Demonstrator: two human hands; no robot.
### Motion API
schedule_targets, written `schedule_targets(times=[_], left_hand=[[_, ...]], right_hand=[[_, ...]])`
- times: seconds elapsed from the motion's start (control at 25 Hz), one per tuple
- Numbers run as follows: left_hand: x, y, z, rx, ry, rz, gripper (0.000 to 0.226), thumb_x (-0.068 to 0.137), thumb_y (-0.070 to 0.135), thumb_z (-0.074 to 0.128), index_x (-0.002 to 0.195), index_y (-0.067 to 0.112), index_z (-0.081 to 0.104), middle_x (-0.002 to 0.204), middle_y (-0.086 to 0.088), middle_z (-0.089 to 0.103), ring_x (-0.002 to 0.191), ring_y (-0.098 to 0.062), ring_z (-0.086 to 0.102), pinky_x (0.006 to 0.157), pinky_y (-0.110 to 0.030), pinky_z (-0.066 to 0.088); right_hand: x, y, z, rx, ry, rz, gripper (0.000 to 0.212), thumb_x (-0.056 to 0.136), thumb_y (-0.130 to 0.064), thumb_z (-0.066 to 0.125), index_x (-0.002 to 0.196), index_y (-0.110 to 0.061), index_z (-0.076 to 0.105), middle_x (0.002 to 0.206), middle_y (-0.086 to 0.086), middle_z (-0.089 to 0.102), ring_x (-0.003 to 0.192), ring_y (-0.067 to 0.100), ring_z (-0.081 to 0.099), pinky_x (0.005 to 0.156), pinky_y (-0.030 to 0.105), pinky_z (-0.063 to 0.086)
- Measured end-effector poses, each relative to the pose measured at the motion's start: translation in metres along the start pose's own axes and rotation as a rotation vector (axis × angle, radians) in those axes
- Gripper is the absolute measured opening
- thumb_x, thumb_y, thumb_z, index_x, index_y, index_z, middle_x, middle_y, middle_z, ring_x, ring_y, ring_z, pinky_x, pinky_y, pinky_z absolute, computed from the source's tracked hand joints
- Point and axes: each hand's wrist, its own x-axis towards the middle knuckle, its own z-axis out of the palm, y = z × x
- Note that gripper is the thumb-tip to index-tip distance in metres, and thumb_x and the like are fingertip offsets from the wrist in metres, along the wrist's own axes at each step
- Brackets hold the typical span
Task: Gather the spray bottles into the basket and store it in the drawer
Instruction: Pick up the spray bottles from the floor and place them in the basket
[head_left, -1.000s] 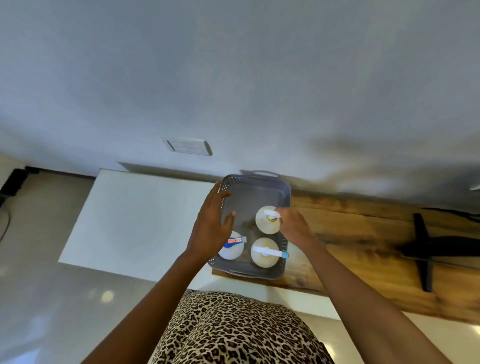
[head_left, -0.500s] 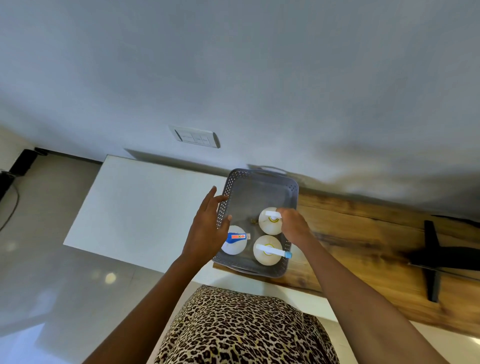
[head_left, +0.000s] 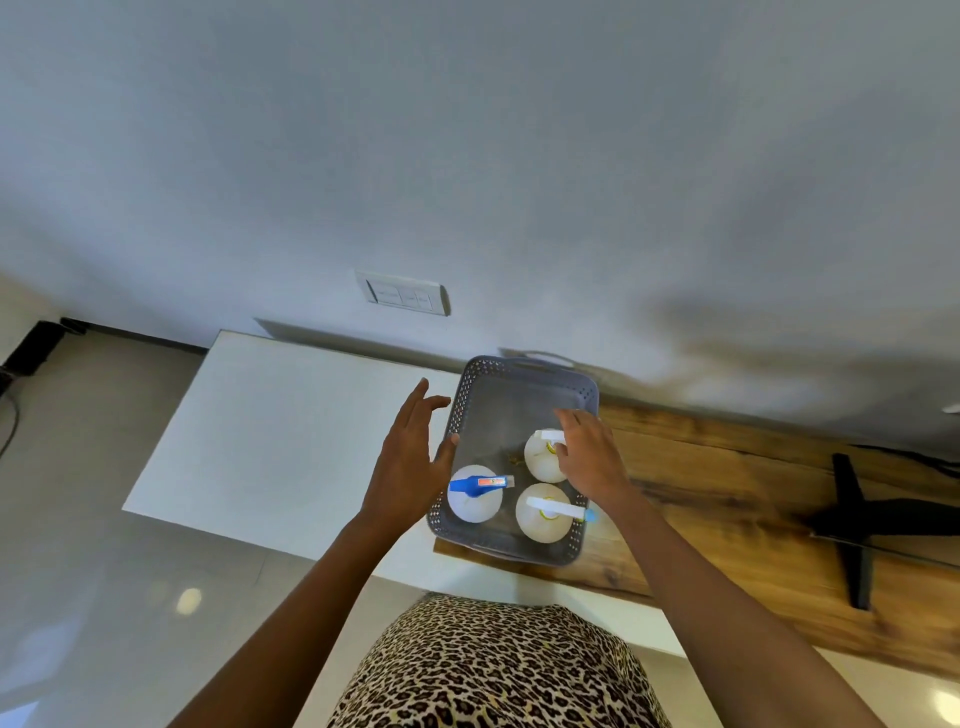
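Three spray bottles (head_left: 540, 512) stand upright in the near half of the grey perforated basket (head_left: 524, 371), which sits at the left end of the wooden bench (head_left: 727, 499), beside a white top (head_left: 291, 431). My left hand (head_left: 408, 462) is spread, thumb at the left rim; my right hand (head_left: 589, 457) hangs loose over the far bottle (head_left: 537, 462), gripping nothing. Judgement: thin plastic, likely flexing, near-heavy; take both end handles (head_left: 535, 359). Wall (head_left: 519, 208) close behind; room leftward.
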Motion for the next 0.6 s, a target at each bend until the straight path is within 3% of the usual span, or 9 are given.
schedule_targets(times=[0.24,0.32,0.4,0.6], left_hand=[[-0.017,-0.025,-0.025,-0.04,-0.056,0.114,0.046,0.087,0.017,0.056,0.131,0.013,0.04,0.15,-0.007,0.031,0.136,-0.022,0.032,0.107,-0.026,0.029],[-0.03,-0.035,-0.03,-0.057,-0.129,0.182,0.046,0.088,0.016,0.056,0.131,0.013,0.041,0.15,-0.004,0.031,0.134,-0.017,0.033,0.099,-0.003,0.021],[-0.046,-0.043,-0.037,-0.072,-0.227,0.295,0.051,0.087,0.013,0.057,0.134,0.008,0.038,0.145,-0.005,0.039,0.126,-0.012,0.039,0.08,0.013,0.019],[-0.094,-0.062,-0.051,-0.083,-0.434,0.539,0.049,0.085,0.009,0.058,0.131,0.008,0.04,0.137,-0.01,0.047,0.121,-0.025,0.047,0.084,-0.003,0.023]], right_hand=[[-0.046,-0.049,-0.014,0.1,0.152,0.089,0.045,0.089,-0.012,0.051,0.134,-0.009,0.042,0.134,0.015,0.052,0.123,0.03,0.047,0.104,0.038,0.036],[-0.075,-0.068,-0.012,0.164,0.225,0.158,0.044,0.089,-0.01,0.051,0.132,-0.009,0.043,0.131,0.016,0.053,0.121,0.031,0.047,0.102,0.037,0.035],[-0.111,-0.088,-0.007,0.22,0.327,0.258,0.044,0.088,-0.01,0.053,0.132,-0.008,0.044,0.133,0.016,0.052,0.122,0.032,0.046,0.102,0.037,0.033],[-0.213,-0.142,0.02,0.317,0.51,0.465,0.042,0.087,-0.009,0.054,0.129,-0.008,0.048,0.128,0.016,0.055,0.118,0.033,0.049,0.099,0.039,0.036]])
